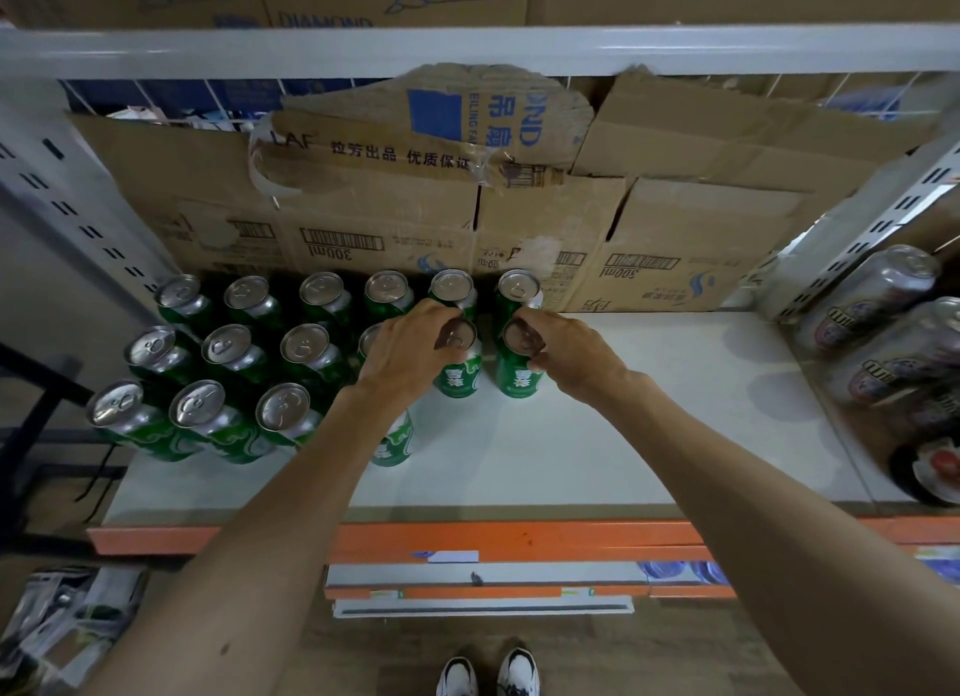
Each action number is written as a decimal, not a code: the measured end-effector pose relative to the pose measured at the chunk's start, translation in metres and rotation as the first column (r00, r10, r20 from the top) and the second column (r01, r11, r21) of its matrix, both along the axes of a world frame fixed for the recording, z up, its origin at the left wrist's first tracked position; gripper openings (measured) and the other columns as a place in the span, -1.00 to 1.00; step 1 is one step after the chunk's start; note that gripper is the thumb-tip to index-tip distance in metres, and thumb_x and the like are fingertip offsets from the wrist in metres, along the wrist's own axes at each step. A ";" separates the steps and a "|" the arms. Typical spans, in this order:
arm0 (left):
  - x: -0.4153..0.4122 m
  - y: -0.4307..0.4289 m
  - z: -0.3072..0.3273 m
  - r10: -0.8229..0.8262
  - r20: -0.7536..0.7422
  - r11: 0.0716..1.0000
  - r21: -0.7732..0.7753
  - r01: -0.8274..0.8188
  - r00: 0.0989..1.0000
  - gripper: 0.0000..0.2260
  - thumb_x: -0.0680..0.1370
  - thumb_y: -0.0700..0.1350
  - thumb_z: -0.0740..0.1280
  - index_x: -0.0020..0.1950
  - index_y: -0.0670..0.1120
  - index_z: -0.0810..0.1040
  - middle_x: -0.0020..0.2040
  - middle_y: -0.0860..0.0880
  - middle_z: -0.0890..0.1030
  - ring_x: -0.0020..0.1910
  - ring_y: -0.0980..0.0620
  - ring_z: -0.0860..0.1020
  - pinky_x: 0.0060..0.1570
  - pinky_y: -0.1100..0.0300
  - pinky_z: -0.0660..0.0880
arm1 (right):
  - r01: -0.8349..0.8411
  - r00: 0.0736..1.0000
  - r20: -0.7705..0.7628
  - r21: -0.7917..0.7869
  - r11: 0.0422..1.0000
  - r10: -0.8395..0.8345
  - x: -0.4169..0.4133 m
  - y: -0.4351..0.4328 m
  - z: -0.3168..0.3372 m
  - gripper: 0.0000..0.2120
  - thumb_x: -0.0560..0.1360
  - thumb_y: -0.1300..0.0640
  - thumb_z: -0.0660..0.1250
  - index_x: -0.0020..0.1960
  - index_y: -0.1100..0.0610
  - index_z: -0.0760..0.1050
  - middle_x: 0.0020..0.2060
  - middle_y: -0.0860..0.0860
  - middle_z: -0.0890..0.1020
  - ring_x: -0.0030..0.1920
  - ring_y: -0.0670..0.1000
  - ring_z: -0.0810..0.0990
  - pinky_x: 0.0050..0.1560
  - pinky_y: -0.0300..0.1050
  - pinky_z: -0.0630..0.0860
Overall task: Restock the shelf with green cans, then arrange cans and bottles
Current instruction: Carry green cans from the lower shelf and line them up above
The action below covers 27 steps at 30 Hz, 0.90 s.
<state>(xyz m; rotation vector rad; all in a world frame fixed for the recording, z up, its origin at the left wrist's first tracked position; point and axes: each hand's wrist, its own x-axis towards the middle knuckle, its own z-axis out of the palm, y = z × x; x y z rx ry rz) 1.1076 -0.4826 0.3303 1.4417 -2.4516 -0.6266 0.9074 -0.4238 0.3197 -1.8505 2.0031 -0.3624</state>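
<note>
Several green cans stand in rows on the left part of the white shelf. My left hand grips the top of a green can in the middle row. My right hand grips the top of another green can just to its right. Both cans stand upright on the shelf, in front of two back-row cans. One more green can in the front row is partly hidden behind my left forearm.
Flattened cardboard boxes line the back of the shelf. Silver cans lie stacked at the right, beyond a perforated upright. An orange beam edges the shelf front. Bare white shelf lies right of the green cans. My shoes show below.
</note>
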 end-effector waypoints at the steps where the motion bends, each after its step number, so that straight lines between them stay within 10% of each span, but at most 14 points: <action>1: 0.000 0.000 0.000 -0.001 0.009 1.000 -0.011 0.001 1.000 -0.51 0.50 -0.03 0.46 0.40 -0.05 0.46 0.32 -0.03 0.50 0.26 -0.09 0.50 0.28 -0.02 0.39 | -0.002 1.000 -0.004 0.001 1.000 0.002 0.000 0.000 0.000 -0.49 0.44 0.25 0.44 0.33 0.05 0.38 0.22 0.04 0.57 0.15 0.15 0.53 0.05 0.00 0.45; 14: 0.003 0.002 -0.001 0.000 -0.038 1.000 0.008 0.000 0.999 -0.46 0.48 -0.07 0.48 0.43 -0.07 0.43 0.30 -0.05 0.52 0.27 -0.08 0.51 0.27 0.03 0.42 | 0.051 0.996 0.073 0.010 0.999 -0.051 0.005 0.011 0.006 -0.24 0.44 0.24 0.44 0.52 -0.03 0.16 0.38 0.06 0.42 0.27 0.17 0.48 0.17 0.17 0.50; 27: -0.027 0.012 0.048 -0.017 -0.124 0.996 -0.092 0.005 0.992 -0.82 0.57 -0.12 0.35 0.17 -0.06 0.58 0.16 -0.06 0.57 0.15 -0.09 0.54 0.15 -0.09 0.48 | 0.371 0.929 0.046 -0.084 0.925 -0.368 -0.007 0.055 0.041 -0.57 0.59 0.11 0.30 0.42 0.11 0.30 0.26 0.16 0.47 0.22 0.23 0.48 0.09 0.08 0.48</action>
